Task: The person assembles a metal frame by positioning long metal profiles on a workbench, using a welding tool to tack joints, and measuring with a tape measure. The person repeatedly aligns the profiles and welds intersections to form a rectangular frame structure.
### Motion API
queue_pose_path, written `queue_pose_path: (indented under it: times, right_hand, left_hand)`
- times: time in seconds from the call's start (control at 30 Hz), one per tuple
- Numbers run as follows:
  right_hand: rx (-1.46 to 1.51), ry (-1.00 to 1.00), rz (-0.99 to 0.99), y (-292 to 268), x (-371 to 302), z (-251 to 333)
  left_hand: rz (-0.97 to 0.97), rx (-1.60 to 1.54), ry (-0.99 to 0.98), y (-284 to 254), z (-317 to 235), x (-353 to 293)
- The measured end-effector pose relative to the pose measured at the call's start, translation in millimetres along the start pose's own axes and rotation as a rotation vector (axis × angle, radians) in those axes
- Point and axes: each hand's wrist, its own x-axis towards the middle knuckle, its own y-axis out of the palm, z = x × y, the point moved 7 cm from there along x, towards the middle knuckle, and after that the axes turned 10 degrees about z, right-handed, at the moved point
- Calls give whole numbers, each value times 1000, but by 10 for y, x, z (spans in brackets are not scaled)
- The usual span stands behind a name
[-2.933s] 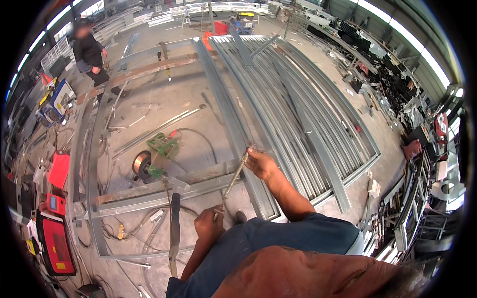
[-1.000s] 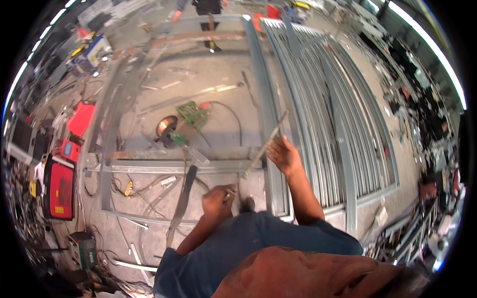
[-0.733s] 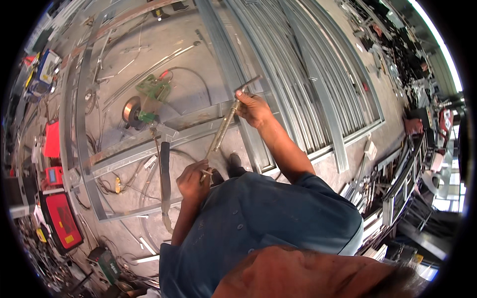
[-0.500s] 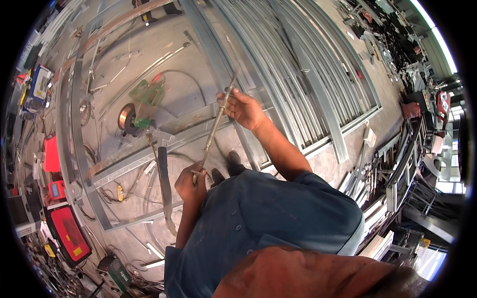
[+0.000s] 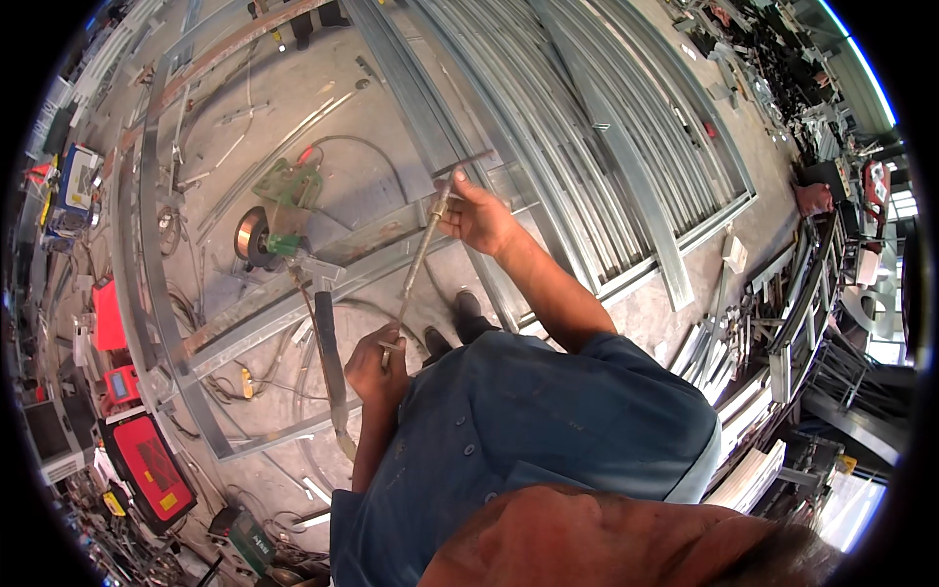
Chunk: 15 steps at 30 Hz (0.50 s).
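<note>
A long, narrow metal rod [image 5: 421, 262] runs slantwise between my hands, in front of my body. Its lower end sits in my left hand [image 5: 376, 366], whose fingers are closed round it by a short crosspiece [image 5: 391, 346]. Farther out, my right hand [image 5: 477, 215] grips the upper part beside a collar, thumb stretched along it. A thin crossbar [image 5: 473, 159] sticks out sideways at the rod's far end. How the crossbar joins the rod is too small to tell. Below the rod lies a galvanized steel frame [image 5: 377, 249].
Long metal profiles [image 5: 587, 137] lie side by side to the right. On the left are a green wire feeder [image 5: 289, 186] with a copper wire spool [image 5: 251, 235], a black-sleeved cable [image 5: 330, 347] and a red-topped case [image 5: 152, 465]. Cables and offcuts litter the floor. Someone's feet [image 5: 303, 29] show at the top.
The crossbar at the rod's far end has swung from nearly in line with the rod to pointing sideways, rightward. Both hands keep hold of the rod, nearly in place.
</note>
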Motion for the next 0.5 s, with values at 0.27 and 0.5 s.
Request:
queue_pose_path:
  times: [0.27, 0.5]
  right_hand:
    - [-54, -179, 39, -14, 86, 48]
    - [-242, -85, -66, -338, 183, 18]
  left_hand:
    - [-8, 30, -18, -3, -68, 50]
    - [15, 71, 26, 12, -92, 69]
